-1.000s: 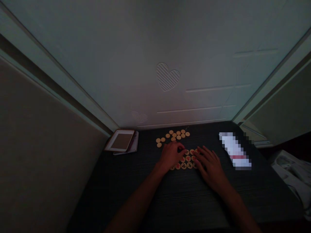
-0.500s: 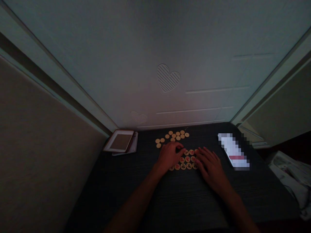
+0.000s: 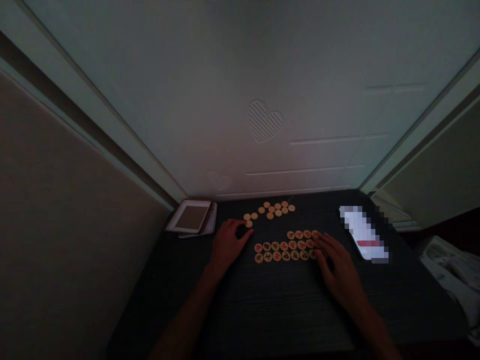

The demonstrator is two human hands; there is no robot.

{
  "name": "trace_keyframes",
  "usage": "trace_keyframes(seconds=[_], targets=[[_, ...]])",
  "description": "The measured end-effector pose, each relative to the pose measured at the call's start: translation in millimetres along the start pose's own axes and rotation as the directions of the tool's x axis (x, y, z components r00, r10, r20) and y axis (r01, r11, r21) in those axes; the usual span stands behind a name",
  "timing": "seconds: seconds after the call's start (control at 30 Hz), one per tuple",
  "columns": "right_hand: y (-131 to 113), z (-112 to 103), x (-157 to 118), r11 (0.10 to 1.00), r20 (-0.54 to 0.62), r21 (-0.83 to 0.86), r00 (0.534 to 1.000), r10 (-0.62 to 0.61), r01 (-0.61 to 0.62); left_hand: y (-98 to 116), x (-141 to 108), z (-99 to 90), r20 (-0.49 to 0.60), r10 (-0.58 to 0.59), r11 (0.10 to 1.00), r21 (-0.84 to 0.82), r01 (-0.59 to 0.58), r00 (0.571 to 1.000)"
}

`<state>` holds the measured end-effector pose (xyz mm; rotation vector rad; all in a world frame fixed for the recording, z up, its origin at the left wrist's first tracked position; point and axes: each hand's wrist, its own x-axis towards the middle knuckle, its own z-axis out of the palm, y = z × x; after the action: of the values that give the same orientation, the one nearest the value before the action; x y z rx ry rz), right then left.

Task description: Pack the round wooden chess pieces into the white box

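Note:
My left hand [image 3: 229,243] curves its thumb and index finger around a blank-faced Chinese chess piece [image 3: 249,224], at the near left of a loose group. Both fingertips appear to touch this disc, which rests on the table. More wooden Chinese chess pieces [image 3: 284,246], marked with red or black characters, lie in neat rows between my hands. The far row is shorter and stands toward the right. My right hand [image 3: 335,262] is open, its fingers spread over the right end of the rows, partly covering the last pieces.
Several blank-faced pieces [image 3: 278,206] lie scattered near the back of the dark table [image 3: 262,310]. Two flat framed items [image 3: 206,227] are stacked at the back left. On the right is a blurred-out phone-like object [image 3: 362,232]. A white panel with embossed hearts [image 3: 264,121] rises behind.
My left hand has moved left, off the rows, to the blank piece, uncovering the rows' left part. My right hand stays at the right end. The view has shifted slightly.

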<state>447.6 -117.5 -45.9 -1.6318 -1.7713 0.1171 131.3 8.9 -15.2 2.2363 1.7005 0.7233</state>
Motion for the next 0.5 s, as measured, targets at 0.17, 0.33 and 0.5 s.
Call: trace_keyframes(seconds=[0.17, 0.33, 0.5], targets=[[-16.4, 1.5, 1.4, 0.998, -0.034, 0.036, 0.998, -0.046, 0.047, 7.6, 1.8, 7.4, -0.080, -0.100, 0.991, 0.080, 0.106, 0.992], [-31.5, 3.9, 1.2, 0.997, -0.050, 0.038, 0.997, -0.066, 0.068, 15.6, 2.0, 2.7, -0.066, -0.140, 0.985, -0.107, 0.133, 0.988], [-54.6, 7.6, 7.8, 0.990, -0.020, 0.101, 0.995, -0.100, 0.101, 43.9, -22.9, -13.0, 0.119, -0.098, 0.818, -0.556, 0.148, 0.988]])
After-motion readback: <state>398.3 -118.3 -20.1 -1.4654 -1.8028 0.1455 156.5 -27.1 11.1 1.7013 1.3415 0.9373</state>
